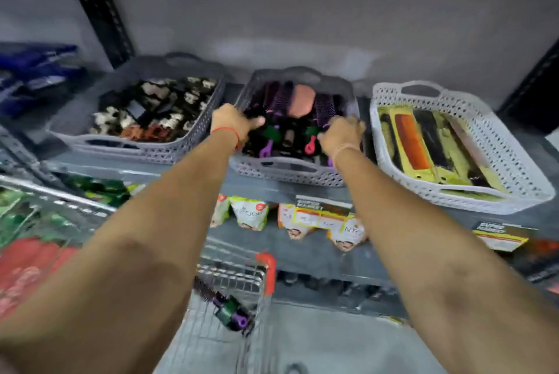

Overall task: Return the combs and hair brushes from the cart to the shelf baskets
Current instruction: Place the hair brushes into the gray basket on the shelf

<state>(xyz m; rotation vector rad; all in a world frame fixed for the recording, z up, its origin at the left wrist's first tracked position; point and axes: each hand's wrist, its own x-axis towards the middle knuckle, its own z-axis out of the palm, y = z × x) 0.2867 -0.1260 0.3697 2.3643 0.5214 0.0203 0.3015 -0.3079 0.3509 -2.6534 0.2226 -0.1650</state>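
Note:
The middle grey basket point(284, 169) on the shelf holds several hair brushes point(325, 107) with purple, pink and green handles. Both my hands are inside it. My left hand point(231, 124) is at the basket's left side with the thumb pointing right. My right hand point(341, 134) is at the right side with fingers curled down among the brushes. Blur and the backs of the hands hide what, if anything, each holds. A purple and green brush point(231, 311) lies in the wire cart point(233, 275) below. To the right, a white basket point(453, 195) holds combs point(410, 142) on yellow cards.
A grey basket point(121, 148) of hair clips stands to the left. The shelf below carries packaged goods point(251, 216) and price tags point(499, 236). A black slotted upright point(93, 4) runs up at the back left. Green and red packs point(27, 252) fill the left edge.

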